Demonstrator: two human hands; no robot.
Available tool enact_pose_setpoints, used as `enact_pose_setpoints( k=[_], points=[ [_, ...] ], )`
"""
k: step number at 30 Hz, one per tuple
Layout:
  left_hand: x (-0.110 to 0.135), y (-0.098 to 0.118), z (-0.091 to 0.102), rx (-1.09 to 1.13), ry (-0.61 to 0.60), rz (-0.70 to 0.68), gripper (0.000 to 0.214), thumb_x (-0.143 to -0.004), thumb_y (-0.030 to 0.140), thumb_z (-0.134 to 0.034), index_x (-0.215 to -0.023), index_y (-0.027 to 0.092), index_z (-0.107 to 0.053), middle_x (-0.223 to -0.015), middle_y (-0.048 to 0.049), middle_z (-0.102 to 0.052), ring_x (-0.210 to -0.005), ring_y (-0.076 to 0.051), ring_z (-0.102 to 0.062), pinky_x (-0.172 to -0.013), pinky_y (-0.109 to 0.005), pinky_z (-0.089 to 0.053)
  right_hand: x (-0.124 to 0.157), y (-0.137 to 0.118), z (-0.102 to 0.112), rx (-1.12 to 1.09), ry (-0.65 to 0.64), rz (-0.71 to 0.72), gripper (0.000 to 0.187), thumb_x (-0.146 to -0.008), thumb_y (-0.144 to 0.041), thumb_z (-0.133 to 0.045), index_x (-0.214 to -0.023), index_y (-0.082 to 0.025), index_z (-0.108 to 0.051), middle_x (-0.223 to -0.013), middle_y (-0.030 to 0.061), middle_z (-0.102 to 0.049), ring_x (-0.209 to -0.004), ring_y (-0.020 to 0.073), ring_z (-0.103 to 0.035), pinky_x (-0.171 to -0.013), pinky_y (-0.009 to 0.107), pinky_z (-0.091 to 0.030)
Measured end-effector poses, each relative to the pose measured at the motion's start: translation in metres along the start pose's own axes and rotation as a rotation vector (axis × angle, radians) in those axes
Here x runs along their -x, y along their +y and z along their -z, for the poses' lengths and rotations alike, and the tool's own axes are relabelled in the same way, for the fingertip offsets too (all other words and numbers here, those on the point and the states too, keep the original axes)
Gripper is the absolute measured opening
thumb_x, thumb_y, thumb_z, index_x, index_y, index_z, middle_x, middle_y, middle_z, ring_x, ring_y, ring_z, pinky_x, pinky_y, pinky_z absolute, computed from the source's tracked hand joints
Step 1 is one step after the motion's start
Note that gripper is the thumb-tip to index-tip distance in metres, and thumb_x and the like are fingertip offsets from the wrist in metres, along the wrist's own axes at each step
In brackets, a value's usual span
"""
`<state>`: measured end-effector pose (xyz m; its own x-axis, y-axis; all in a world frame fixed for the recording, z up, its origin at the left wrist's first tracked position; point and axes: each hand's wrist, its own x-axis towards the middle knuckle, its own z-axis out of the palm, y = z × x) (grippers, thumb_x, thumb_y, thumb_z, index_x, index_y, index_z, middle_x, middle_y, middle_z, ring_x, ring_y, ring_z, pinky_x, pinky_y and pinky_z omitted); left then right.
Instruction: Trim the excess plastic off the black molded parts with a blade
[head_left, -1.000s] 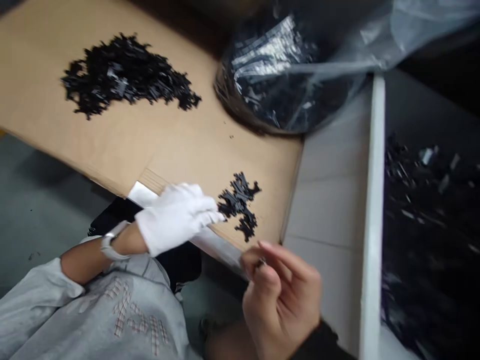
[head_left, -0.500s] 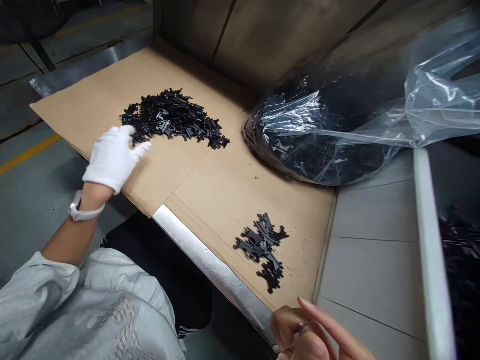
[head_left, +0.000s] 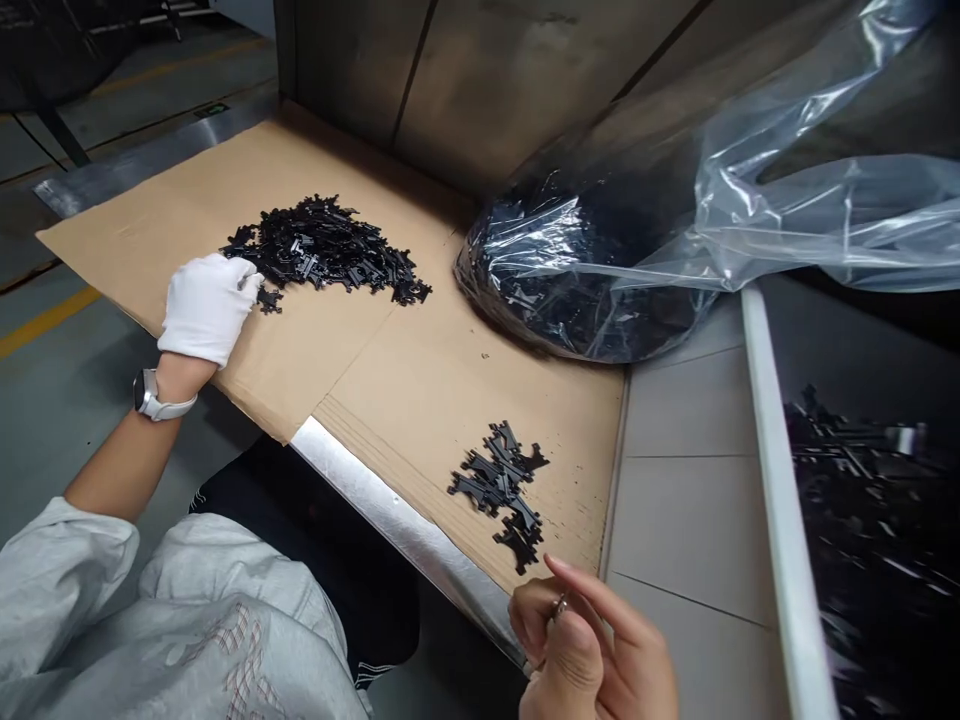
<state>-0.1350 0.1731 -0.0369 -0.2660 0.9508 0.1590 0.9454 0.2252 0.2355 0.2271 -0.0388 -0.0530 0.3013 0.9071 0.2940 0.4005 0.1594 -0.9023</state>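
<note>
My left hand point(head_left: 204, 308), in a white glove with a white watch at the wrist, rests at the near left edge of a large heap of small black plastic parts point(head_left: 322, 250) on a cardboard sheet point(head_left: 420, 380). Its fingers curl into the edge of the heap. My bare right hand point(head_left: 592, 650) hovers at the bottom, just below a small pile of the same black parts point(head_left: 499, 480). A ring shows on it, thumb and fingers are pinched together, and I see no part between them.
A clear plastic bag point(head_left: 592, 270) full of black parts lies at the back right of the cardboard. A white-rimmed bin point(head_left: 776, 520) holding more black parts stands at the right. The metal table edge point(head_left: 390, 520) runs in front of my lap.
My left hand left the small pile, reached the large heap and curled its fingers into its edge. My right hand stayed low near the small pile. The view swung up and left.
</note>
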Motion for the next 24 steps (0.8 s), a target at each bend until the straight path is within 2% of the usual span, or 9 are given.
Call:
enact_pose_setpoints(
  k=[4,7,8,10,13,15,18,21,24],
  points=[
    [0.005,-0.002,0.005,0.052,0.075,-0.019,0.046,-0.105,0.044,-0.043,-0.114,0.017,-0.079,-0.116,-0.0157,-0.076,-0.119,-0.037,-0.069,-0.107,-0.051,-0.048,-0.003,-0.007,-0.008,-0.015,-0.029,-0.031,0.024,-0.107,-0.043,-0.073,-0.116,-0.021,-0.079,-0.061,-0.0042,-0.059,-0.052,0.0147,-0.057,-0.049,0.025,-0.044],
    [0.026,0.012,0.012,0.181,0.136,-0.089,0.051,-0.106,0.053,-0.045,-0.119,0.018,-0.079,-0.117,-0.0103,-0.076,-0.119,-0.029,-0.069,-0.112,-0.048,-0.047,-0.007,-0.019,-0.028,-0.187,0.04,-0.114,0.033,-0.112,-0.05,-0.065,-0.109,-0.021,-0.08,-0.061,-0.0046,-0.056,-0.05,0.0126,-0.053,-0.047,0.023,-0.041],
    [0.038,0.021,0.015,0.273,0.161,-0.141,0.046,-0.105,0.052,-0.05,-0.115,0.019,-0.081,-0.114,-0.0099,-0.077,-0.116,-0.028,-0.071,-0.11,-0.048,-0.049,-0.009,-0.023,-0.036,-0.277,0.088,-0.146,0.041,-0.111,-0.057,-0.061,-0.106,-0.021,-0.08,-0.06,-0.0052,-0.052,-0.049,0.0119,-0.048,-0.045,0.022,-0.038],
    [0.068,0.041,0.019,0.494,0.193,-0.303,0.025,-0.101,0.037,-0.063,-0.101,0.02,-0.082,-0.102,-0.0089,-0.08,-0.102,-0.026,-0.075,-0.098,-0.045,-0.056,-0.013,-0.03,-0.054,-0.423,-0.001,-0.183,0.054,-0.104,-0.073,-0.064,-0.107,-0.022,-0.08,-0.061,-0.0068,-0.049,-0.047,0.0105,-0.04,-0.042,0.021,-0.034],
    [0.113,0.07,0.024,0.698,0.187,-0.615,0.007,-0.094,0.017,-0.074,-0.091,0.021,-0.08,-0.083,-0.0046,-0.077,-0.072,-0.017,-0.07,-0.068,-0.03,-0.056,-0.02,-0.034,-0.073,-0.491,-0.155,-0.197,0.044,-0.103,-0.064,-0.073,-0.123,-0.025,-0.077,-0.071,-0.0064,-0.054,-0.051,0.0097,-0.04,-0.044,0.019,-0.038],
    [0.135,0.082,0.026,0.821,0.108,-0.687,0.011,-0.09,0.01,-0.075,-0.089,0.02,-0.078,-0.079,-0.002,-0.076,-0.066,-0.013,-0.069,-0.061,-0.023,-0.054,-0.023,-0.032,-0.078,-0.484,-0.188,-0.183,0.036,-0.104,-0.059,-0.075,-0.116,-0.025,-0.077,-0.076,-0.0055,-0.056,-0.053,0.0083,-0.039,-0.045,0.019,-0.037],
    [0.15,0.09,0.025,1.047,-0.099,-0.563,0.013,-0.087,0.01,-0.075,-0.082,0.022,-0.075,-0.076,0.0009,-0.076,-0.065,-0.011,-0.072,-0.061,-0.019,-0.055,-0.022,-0.029,-0.079,-0.479,-0.198,-0.135,0.027,-0.105,-0.05,-0.077,-0.1,-0.023,-0.077,-0.072,-0.0061,-0.055,-0.052,0.0076,-0.038,-0.043,0.019,-0.033],
    [0.153,0.088,0.021,1.226,-0.459,-0.386,0.015,-0.094,0.027,-0.077,-0.08,0.023,-0.074,-0.074,-0.0011,-0.074,-0.064,-0.015,-0.07,-0.059,-0.023,-0.056,-0.019,-0.028,-0.076,-0.499,-0.198,-0.128,0.027,-0.107,-0.048,-0.074,-0.096,-0.023,-0.076,-0.073,-0.005,-0.06,-0.048,0.0067,-0.038,-0.042,0.02,-0.035],
    [0.153,0.085,0.015,1.262,-0.826,-0.294,0.043,-0.11,0.053,-0.055,-0.087,0.023,-0.074,-0.076,-0.0057,-0.073,-0.065,-0.018,-0.067,-0.063,-0.029,-0.061,-0.018,-0.03,-0.072,-0.494,-0.215,-0.083,0.026,-0.108,-0.046,-0.072,-0.095,-0.023,-0.076,-0.079,-0.0019,-0.068,-0.049,0.0073,-0.044,-0.046,0.022,-0.042]
  ],
)
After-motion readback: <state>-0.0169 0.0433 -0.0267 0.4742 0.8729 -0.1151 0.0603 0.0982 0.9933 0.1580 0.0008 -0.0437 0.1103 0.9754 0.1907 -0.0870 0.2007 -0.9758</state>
